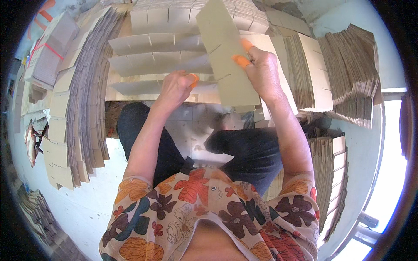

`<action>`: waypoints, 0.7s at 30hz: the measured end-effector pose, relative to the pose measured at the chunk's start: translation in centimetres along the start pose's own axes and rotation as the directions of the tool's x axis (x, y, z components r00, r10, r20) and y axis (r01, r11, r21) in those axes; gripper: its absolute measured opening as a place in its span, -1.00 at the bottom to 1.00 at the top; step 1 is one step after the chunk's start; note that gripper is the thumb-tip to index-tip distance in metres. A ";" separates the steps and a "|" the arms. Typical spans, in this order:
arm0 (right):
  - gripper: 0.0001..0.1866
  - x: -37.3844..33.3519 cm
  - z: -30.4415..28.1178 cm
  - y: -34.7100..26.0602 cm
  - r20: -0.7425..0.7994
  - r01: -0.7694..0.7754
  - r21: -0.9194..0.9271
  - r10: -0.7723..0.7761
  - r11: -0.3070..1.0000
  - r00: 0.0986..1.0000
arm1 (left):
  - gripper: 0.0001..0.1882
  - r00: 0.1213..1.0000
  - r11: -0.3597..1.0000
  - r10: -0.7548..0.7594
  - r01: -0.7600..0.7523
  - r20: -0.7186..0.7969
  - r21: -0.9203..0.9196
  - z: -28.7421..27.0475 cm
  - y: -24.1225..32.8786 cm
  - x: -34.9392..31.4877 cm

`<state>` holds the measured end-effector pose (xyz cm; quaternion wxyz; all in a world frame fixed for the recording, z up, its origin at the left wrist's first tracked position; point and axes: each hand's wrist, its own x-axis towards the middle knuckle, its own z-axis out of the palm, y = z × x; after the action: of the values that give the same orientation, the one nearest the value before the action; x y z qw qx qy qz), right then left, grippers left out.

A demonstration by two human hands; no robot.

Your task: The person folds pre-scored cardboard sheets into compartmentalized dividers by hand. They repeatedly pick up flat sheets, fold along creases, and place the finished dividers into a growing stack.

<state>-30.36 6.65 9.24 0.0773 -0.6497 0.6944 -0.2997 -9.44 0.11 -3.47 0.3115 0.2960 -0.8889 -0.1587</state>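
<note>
Short-sleeved cream blouse [209,198], splashed with orange, red, brown flowers [237,219]. Dark trousers [250,152] below blouse. Orange finger cots [242,61] well beyond blouse sleeves [296,200].

Left hand [176,87], 11 o'clock, fingers curled | right hand [264,71], 1–2 o'clock, gripping | bare forearms [148,143] converging toward 12

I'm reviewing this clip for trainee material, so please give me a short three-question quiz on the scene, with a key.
1. Which hand holds the raised card?

2. True or false: the left hand and the right hand both wear orange finger covers.

3. Where do card stacks show?
A) Left side only
B) Right side only
C) Both sides

Key:
1. The right hand.
2. True.
3. C.
</note>
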 end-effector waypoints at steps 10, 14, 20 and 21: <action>-0.67 0.2 3.5 1.8 0.083 0.048 0.097 -0.056 0.994 0.995 | -0.86 1.000 1.000 -0.018 0.018 0.000 -0.020 0.6 -0.8 0.2; -0.73 0.2 7.1 4.2 0.164 0.250 0.036 -0.252 0.968 0.954 | -0.87 0.999 1.000 -0.031 0.031 0.017 0.002 0.8 -0.9 0.4; -0.72 -0.2 5.8 0.8 0.308 0.168 -0.329 -0.062 0.929 0.949 | -0.83 0.999 1.000 -0.025 0.025 0.044 -0.007 0.8 -1.4 0.2; -0.72 -0.4 4.7 1.6 0.154 0.171 -0.294 -0.129 0.940 0.980 | -0.79 0.999 1.000 -0.006 0.007 0.038 -0.025 0.7 -1.1 0.4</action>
<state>-29.37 5.50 4.53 -0.0015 -0.7233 0.6741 -0.1497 -9.65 -0.95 -4.34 0.2979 0.2918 -0.8916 -0.1765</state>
